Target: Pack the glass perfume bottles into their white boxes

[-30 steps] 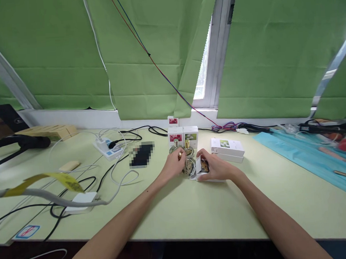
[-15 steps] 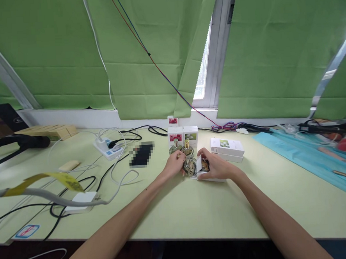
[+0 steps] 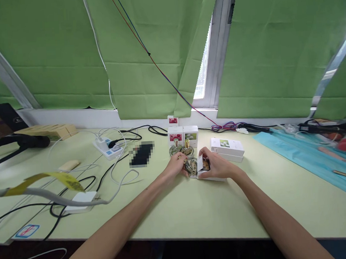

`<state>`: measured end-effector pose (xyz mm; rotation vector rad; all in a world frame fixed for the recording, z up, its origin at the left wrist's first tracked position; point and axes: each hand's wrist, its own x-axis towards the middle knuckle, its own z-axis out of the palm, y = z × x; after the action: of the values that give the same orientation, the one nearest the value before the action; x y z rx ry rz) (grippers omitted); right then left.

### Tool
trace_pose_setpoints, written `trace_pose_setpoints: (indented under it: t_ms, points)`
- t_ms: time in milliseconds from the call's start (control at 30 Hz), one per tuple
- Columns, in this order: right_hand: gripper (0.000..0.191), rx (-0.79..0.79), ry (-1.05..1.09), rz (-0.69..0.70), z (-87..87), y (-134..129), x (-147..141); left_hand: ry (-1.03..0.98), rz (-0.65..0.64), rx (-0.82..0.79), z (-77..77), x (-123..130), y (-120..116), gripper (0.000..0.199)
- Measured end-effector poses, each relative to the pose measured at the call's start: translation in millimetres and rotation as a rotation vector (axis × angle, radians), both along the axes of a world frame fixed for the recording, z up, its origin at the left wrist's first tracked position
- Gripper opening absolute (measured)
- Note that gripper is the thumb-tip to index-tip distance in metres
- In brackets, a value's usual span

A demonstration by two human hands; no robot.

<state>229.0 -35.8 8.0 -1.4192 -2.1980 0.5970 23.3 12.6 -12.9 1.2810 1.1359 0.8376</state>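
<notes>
My left hand (image 3: 176, 165) is closed on a round glass bottle (image 3: 191, 166) with dark and tan patterning, its fingers at the neck end. Right beside that bottle, my right hand (image 3: 216, 164) grips the open end of a white box (image 3: 218, 179) lying on the table. A patterned item (image 3: 205, 164) shows in the box opening between my right fingers. Two similar bottles with gold caps, one on the left (image 3: 175, 147) and one on the right (image 3: 187, 147), stand just behind. Behind them are two upright white boxes, one with a red picture (image 3: 175, 133), one with a green picture (image 3: 190, 132).
Stacked white boxes (image 3: 227, 147) lie to the right. Blue sheeting (image 3: 306, 156) covers the right side. A pixelated dark object (image 3: 142, 154), a power strip (image 3: 108, 149) and tangled cables are at left. A thick grey cable (image 3: 86, 202) crosses the left foreground.
My left hand and the bottle have shifted slightly right, closer to the box opening. My right hand has hardly moved.
</notes>
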Motion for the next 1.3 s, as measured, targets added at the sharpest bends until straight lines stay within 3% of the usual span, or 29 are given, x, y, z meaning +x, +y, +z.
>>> trace_pose_setpoints:
  t_ms: [267, 667, 900, 1167, 1300]
  points:
    - [0.061, 0.045, 0.013, -0.003, -0.9, 1, 2, -0.076, -0.001, -0.070, 2.1, 2, -2, 0.005]
    - [0.061, 0.062, 0.061, -0.012, 3.5, -2, 0, -0.032, -0.027, -0.047, 3.9, 0, -2, 0.008]
    - [0.062, 0.062, 0.101, -0.007, 3.2, -3, -2, 0.083, -0.033, 0.036, 3.0, 0, -2, 0.012]
    - [0.060, 0.059, 0.104, 0.004, 1.1, -2, -2, 0.169, -0.082, 0.117, -8.5, -2, 5, 0.025]
    - [0.060, 0.074, 0.099, -0.001, 1.4, -2, -2, 0.246, -0.065, 0.185, -5.1, -4, 5, 0.023]
